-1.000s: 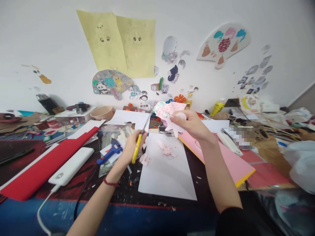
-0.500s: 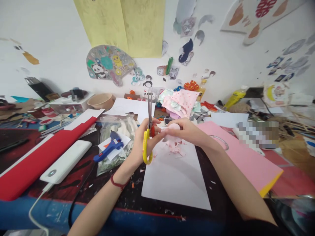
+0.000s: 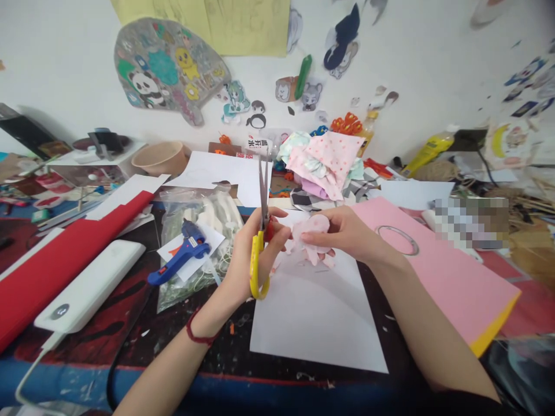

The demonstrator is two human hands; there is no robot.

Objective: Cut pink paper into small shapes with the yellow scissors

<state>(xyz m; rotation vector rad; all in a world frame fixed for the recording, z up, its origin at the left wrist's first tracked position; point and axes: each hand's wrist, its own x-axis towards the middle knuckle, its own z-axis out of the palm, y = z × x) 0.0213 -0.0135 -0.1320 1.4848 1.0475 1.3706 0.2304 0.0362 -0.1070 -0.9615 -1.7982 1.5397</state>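
Note:
A pair of scissors (image 3: 256,266) with yellow handles rests in my left hand (image 3: 247,254), its blades pointing up and away. The left thumb and fingertips are bent close to my right hand (image 3: 338,231). Between my right thumb and fingers is a small pale pink cutout (image 3: 315,224) with a rounded top; whether it is paper or cloth I cannot tell. Under both hands lies a white sheet of paper (image 3: 316,323). Pink scraps (image 3: 314,254) show just below the cutout, partly hidden by the right fingers.
To the left are a blue glue gun (image 3: 184,254) on a plastic bag (image 3: 173,292), a white power bank (image 3: 93,283) with a cable, and a long red strip (image 3: 87,248). Folded fabric (image 3: 333,156) is piled behind. Pink sheets (image 3: 442,277) with a metal ring (image 3: 396,240) lie right.
The view has tilted down and come closer. My right hand has shifted slightly away from the left, and more of the pink cutout shows. The scissors stay in the left hand.

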